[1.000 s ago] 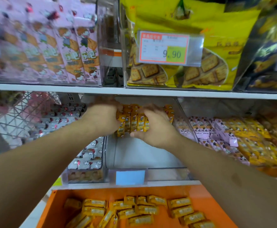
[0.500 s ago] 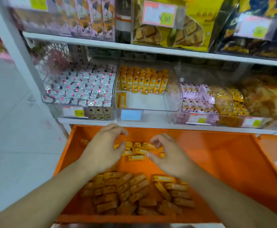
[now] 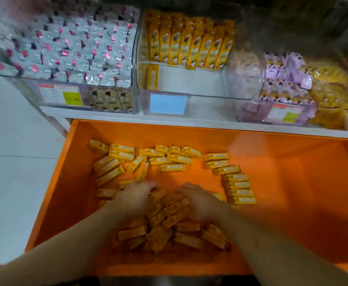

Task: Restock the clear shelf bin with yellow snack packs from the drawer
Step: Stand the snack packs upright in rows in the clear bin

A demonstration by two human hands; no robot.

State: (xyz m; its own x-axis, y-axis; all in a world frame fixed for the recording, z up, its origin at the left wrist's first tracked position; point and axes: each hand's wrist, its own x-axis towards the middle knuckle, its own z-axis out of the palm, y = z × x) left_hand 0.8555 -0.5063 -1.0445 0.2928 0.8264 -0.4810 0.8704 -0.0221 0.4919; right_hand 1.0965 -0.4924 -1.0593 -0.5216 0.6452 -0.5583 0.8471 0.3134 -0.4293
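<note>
The orange drawer (image 3: pixel 282 182) is pulled out below the shelf, with several yellow snack packs (image 3: pixel 169 213) loose and heaped in it. Both my hands are down on the heap, blurred by motion. My left hand (image 3: pixel 135 200) lies on the heap's left side and my right hand (image 3: pixel 202 201) on its right, with a cluster of packs between them. Whether the fingers grip any pack is hidden by the blur. Above, the clear shelf bin (image 3: pixel 210 83) holds a row of upright yellow packs (image 3: pixel 189 44) at its back and a single pack (image 3: pixel 153 76) at its front left.
A bin of silver and pink wrapped sweets (image 3: pixel 70 48) stands left of the clear bin, and a bin of purple packs (image 3: pixel 282 79) stands to its right. The white shelf edge (image 3: pixel 169 118) runs just above the drawer. Grey floor (image 3: pixel 14 162) lies to the left.
My hands left the shelf bin, where they were setting yellow packs, and dropped into the drawer. They now rest lower and nearer on the pack heap, and the view has tilted down.
</note>
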